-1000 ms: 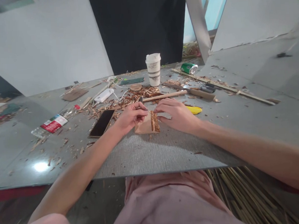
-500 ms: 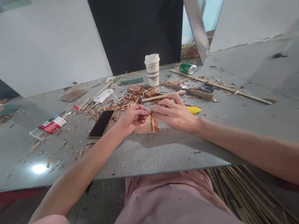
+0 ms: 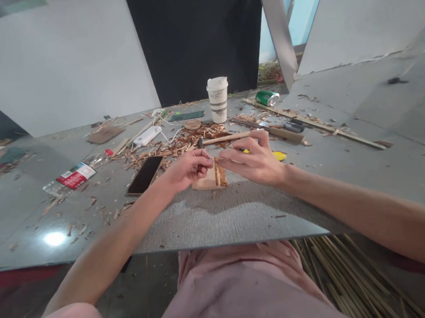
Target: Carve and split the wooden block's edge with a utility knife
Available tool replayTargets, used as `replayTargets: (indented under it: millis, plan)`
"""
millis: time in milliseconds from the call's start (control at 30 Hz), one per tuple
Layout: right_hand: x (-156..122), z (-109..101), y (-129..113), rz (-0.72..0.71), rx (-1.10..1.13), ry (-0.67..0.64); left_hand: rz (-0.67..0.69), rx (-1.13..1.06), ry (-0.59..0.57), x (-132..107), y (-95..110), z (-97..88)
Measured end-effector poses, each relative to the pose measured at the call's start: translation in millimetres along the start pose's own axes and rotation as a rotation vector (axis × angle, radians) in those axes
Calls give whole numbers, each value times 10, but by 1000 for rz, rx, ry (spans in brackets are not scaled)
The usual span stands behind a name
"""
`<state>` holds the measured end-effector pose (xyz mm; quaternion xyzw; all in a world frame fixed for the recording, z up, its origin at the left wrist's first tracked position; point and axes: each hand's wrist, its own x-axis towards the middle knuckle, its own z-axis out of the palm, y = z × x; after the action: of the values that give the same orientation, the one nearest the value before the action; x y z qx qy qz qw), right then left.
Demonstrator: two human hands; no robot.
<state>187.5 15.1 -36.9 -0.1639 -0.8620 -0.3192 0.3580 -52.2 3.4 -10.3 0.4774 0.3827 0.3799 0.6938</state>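
My left hand point(image 3: 191, 171) is closed in a pinch above a small wooden block point(image 3: 204, 181). Whatever lies between its fingertips is too small to name. My right hand point(image 3: 257, 160) faces it, thumb and fingers drawn together close to the left fingertips; what they hold is hidden. A reddish-brown, rough strip runs along the block's right side, beneath the hands. Just beyond the fingers lies a hammer point(image 3: 229, 138) with a pale wooden handle and a dark head. Partly covered by my right hand is a yellow object point(image 3: 279, 156).
Wood shavings point(image 3: 207, 130) spread across the grey table point(image 3: 202, 227). A lidded paper cup point(image 3: 218, 103) stands behind them. Around lie a phone point(image 3: 145, 175), a plastic bottle point(image 3: 75, 177), a white power strip-like piece point(image 3: 147, 136), a green can point(image 3: 267, 97) and a long wooden strip point(image 3: 325, 123).
My right hand has shifted slightly right and its fingers have bent, showing more of the yellow object behind it. My left hand stays nearly in place.
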Motion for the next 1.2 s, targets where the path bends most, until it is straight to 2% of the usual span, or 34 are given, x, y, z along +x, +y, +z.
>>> replayTargets:
  millis: [133, 233, 433, 500, 667, 767, 900, 1000, 1067, 1200]
  plan:
    - [-44, 78, -6, 130, 78, 53, -14, 11, -37, -16, -4, -12]
    - [-44, 61, 15, 112, 103, 39, -31, 32, -54, -28, 2, -12]
    - [-28, -52, 69, 90, 347, -182, -78, 100, -81, -29, -5, -16]
    - [-18, -68, 70, 43, 360, -166, -73, 139, -93, -15, -28, -37]
    - [30, -99, 35, -223, 87, 51, -110, 195, -159, -10, -59, -62]
    - [50, -109, 22, -280, 63, 18, -142, 213, -190, -21, -55, -43]
    - [50, -95, 32, -286, 127, -60, -131, 233, -238, -9, -74, -40]
    - [48, -87, 35, -258, 193, -123, -120, 267, -260, 7, -108, -58]
    - [49, -77, 26, -188, 247, -134, -72, 291, -250, 7, -127, -59]
    - [53, -7, 1, 127, 406, -29, 208, 357, -144, -17, -123, -5]
